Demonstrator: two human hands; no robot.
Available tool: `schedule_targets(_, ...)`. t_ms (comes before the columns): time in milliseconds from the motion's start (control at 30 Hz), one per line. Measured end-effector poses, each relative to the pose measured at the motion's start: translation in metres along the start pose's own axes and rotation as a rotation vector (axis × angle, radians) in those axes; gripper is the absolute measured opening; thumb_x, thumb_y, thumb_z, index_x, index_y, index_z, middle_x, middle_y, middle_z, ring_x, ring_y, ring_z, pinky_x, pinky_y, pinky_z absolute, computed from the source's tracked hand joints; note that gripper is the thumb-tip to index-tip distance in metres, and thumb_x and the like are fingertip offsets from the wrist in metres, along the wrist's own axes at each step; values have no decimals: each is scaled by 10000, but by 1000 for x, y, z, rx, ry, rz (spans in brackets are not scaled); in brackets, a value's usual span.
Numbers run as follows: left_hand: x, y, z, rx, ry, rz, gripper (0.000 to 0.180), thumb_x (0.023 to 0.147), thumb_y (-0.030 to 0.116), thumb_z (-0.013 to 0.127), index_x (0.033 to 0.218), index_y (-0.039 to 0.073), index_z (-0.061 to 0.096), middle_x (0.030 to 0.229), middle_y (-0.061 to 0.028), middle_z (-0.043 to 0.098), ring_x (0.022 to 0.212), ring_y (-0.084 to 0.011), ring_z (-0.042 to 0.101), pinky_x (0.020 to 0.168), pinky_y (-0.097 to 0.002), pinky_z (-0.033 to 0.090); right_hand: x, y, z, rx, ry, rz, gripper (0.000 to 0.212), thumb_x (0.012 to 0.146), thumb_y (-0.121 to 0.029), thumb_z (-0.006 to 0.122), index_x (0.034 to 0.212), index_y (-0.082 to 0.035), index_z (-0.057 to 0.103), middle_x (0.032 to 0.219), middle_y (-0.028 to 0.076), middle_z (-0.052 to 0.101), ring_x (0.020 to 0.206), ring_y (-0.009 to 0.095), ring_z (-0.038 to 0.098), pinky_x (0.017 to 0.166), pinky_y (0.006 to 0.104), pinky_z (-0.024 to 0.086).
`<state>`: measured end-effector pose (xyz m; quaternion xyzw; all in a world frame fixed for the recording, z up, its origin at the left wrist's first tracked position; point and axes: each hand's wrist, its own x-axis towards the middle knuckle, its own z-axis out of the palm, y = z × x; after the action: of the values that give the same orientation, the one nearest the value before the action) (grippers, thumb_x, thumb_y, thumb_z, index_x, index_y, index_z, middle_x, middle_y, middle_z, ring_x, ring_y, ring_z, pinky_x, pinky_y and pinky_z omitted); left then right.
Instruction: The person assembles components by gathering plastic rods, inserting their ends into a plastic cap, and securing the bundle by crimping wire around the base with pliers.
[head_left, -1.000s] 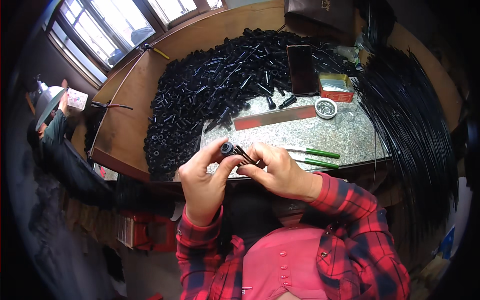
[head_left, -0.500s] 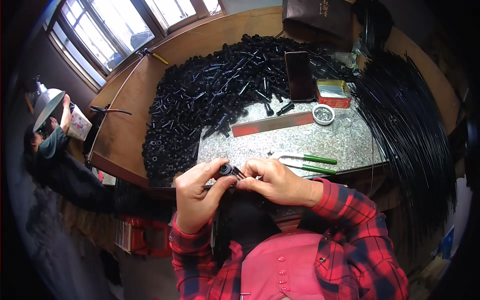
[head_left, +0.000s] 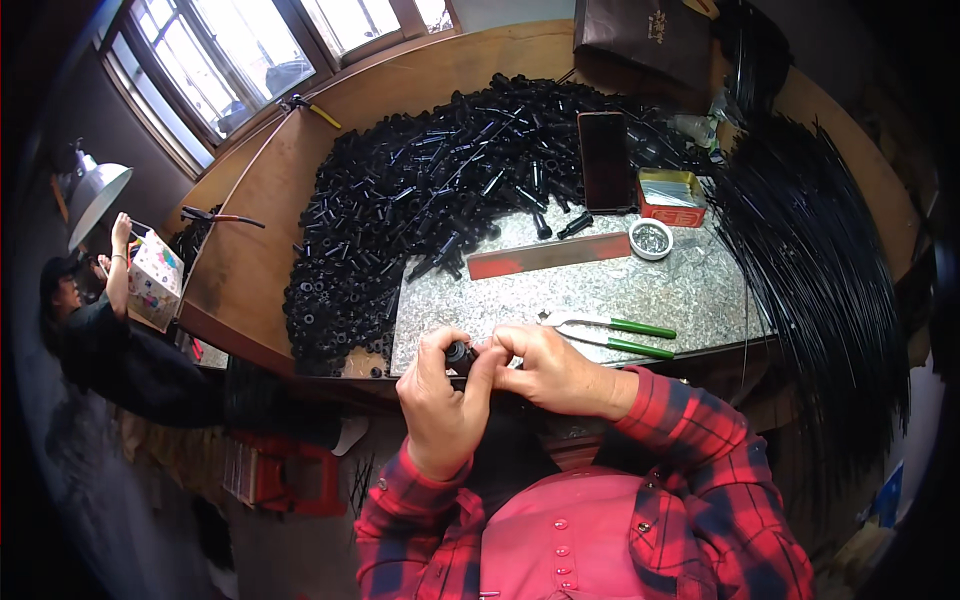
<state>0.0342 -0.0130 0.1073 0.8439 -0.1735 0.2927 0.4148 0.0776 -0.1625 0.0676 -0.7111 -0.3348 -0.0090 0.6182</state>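
Both hands meet at lower centre of the frame, just off the near edge of the tabletop [head_left: 250, 290]. The left hand [head_left: 440, 405] has its grip clenched round a small black tube [head_left: 459, 354], whose round end shows between the fingers. The right hand [head_left: 550, 370] pinches the same tube from the right, fingertips touching those of the left.

Just above the hands lies a speckled metal sheet [head_left: 600, 295], mostly bare in its middle. On its lower right edge lie green-handled pliers [head_left: 610, 335], near the right hand. A red strip [head_left: 550, 257] lies slanted across the sheet's upper part, with a small round white dish [head_left: 651, 239] just right of it. Above the dish stands a red box [head_left: 670, 195] with a yellow and silver top, and beside it a dark flat phone [head_left: 606, 160] rests on the pile of black tubes [head_left: 420, 200], which fills the centre and spills down the sheet's left side.

At right, a thick sheaf of black rods [head_left: 820, 280] crowds the tabletop's rim. A brown bag [head_left: 640, 35] sits at top. The bare wood at upper left carries only cutters [head_left: 215, 216]. At far left another person holds a patterned box [head_left: 152, 280].
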Motion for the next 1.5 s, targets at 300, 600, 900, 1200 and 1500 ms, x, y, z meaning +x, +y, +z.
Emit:
schedule_targets(300,-6,-7,9,119,146,129,144,836,1,644,938,-11,543,713,-133,571,569,-272,576,532,-365,442,-1,-1,8,-60,-2,-35,189,816,-101,683,773,15,540,712,132,571,656,264,574,611,367,462)
schedule_targets(600,-18,-13,13,-127,35,63,499,872,-46,563,1321,-43,345,782,-133,668,678,-182,670,630,-293,523,-33,-10,-23,-248,-104,123,243,801,-119,752,841,2,546,789,104,574,671,207,589,572,319,482)
schedule_targets(900,-25,-41,11,-675,-257,-150,134,960,104,574,1041,-2,565,1268,-226,576,1248,-221,500,973,-345,409,-62,24,-91,-1110,-98,89,289,798,-130,705,900,13,476,904,192,496,855,354,507,743,423,441)
schedule_targets(1200,-38,-34,8,-736,-284,-392,144,963,139,575,930,11,516,811,-103,661,798,-176,640,749,-299,494,-74,32,-83,-1242,-194,167,288,832,-201,674,913,14,499,944,192,502,901,360,507,760,435,450)
schedule_targets(1500,-49,-51,22,-559,-75,-253,247,876,148,711,942,36,501,658,46,467,619,-10,389,540,-196,353,-76,29,-105,-1016,53,97,170,876,-112,605,875,4,481,822,163,505,705,344,526,618,421,438)
